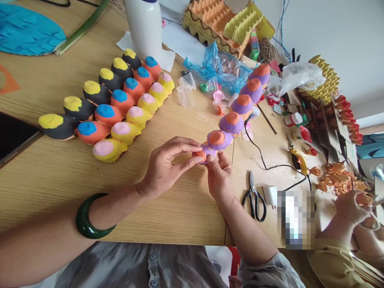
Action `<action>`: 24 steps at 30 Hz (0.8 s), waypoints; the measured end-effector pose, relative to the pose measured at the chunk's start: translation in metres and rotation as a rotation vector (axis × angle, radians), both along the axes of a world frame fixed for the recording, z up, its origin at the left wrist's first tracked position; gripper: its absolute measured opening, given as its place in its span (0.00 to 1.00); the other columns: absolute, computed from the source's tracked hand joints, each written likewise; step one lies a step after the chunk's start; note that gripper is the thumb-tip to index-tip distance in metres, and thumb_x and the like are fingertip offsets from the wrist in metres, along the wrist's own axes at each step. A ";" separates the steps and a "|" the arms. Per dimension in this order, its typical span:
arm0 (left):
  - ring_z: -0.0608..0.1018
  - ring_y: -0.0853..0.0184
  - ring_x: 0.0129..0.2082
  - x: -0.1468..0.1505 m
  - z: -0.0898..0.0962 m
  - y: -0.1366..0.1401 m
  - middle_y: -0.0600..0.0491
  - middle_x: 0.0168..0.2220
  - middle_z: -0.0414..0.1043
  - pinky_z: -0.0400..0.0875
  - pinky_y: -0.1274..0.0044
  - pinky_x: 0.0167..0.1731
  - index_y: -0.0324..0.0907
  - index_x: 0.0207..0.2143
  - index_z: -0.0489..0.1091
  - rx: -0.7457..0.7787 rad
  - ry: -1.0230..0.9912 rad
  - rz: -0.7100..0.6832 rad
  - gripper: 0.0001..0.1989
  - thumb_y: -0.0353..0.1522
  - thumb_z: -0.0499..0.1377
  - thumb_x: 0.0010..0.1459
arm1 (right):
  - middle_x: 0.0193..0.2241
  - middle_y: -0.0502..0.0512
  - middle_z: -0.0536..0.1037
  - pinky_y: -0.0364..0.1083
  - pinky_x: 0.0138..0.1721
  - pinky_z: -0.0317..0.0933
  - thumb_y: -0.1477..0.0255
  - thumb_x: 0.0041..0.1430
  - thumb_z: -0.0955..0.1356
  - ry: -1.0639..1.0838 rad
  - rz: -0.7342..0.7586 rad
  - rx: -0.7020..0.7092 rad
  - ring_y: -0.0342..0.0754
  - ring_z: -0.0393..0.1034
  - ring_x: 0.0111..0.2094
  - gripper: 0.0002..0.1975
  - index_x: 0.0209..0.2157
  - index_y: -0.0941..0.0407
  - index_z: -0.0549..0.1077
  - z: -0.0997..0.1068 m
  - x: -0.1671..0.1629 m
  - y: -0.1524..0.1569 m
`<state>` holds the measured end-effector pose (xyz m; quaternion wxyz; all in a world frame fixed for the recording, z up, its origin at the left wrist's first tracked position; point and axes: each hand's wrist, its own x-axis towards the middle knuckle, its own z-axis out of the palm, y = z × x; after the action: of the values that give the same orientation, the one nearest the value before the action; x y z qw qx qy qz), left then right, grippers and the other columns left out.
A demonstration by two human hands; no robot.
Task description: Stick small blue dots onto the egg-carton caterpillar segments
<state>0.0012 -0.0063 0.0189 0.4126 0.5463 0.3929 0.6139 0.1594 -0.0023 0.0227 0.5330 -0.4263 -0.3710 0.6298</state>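
My right hand (221,178) grips the near end of an egg-carton strip (232,123) whose bumps are covered in purple clay with orange caps, its thumb along the side. My left hand (168,164), with a dark green bangle on the wrist, pinches the orange clay on the nearest bump between thumb and fingers. The strip slants up and away to the right, above the table. To the left lie three similar strips: a black one with yellow caps (96,93), an orange one with blue caps (122,100) and a yellow one with pink caps (137,116).
Scissors (254,196) and a white charger plug (270,196) lie right of my hands. A black cable (261,156) crosses the table. Behind are a white bottle (144,32), blue plastic bag (216,66) and stacked egg trays (210,24). A co-worker's hands (351,210) work at the far right.
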 end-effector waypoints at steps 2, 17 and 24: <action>0.85 0.62 0.49 0.001 0.000 -0.001 0.49 0.47 0.84 0.84 0.72 0.51 0.44 0.40 0.83 -0.087 -0.075 -0.016 0.06 0.35 0.71 0.62 | 0.34 0.47 0.86 0.46 0.41 0.73 0.61 0.56 0.79 -0.013 -0.025 0.036 0.44 0.76 0.32 0.13 0.42 0.49 0.81 -0.004 0.000 -0.001; 0.85 0.65 0.43 -0.010 0.003 0.007 0.52 0.41 0.85 0.81 0.74 0.46 0.44 0.39 0.82 0.049 0.171 0.136 0.06 0.35 0.65 0.68 | 0.36 0.47 0.86 0.44 0.37 0.74 0.62 0.53 0.81 -0.016 -0.080 -0.011 0.44 0.78 0.35 0.15 0.40 0.50 0.82 -0.004 -0.002 0.000; 0.85 0.64 0.48 -0.007 0.004 0.007 0.49 0.47 0.85 0.82 0.75 0.49 0.43 0.46 0.83 -0.024 0.055 0.010 0.09 0.36 0.65 0.69 | 0.32 0.46 0.84 0.44 0.31 0.73 0.60 0.53 0.81 0.036 -0.035 -0.077 0.42 0.75 0.28 0.15 0.38 0.51 0.81 0.002 -0.002 0.003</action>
<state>-0.0062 0.0005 0.0232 0.4051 0.5560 0.4144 0.5959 0.1579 0.0005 0.0246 0.5340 -0.4414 -0.3291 0.6416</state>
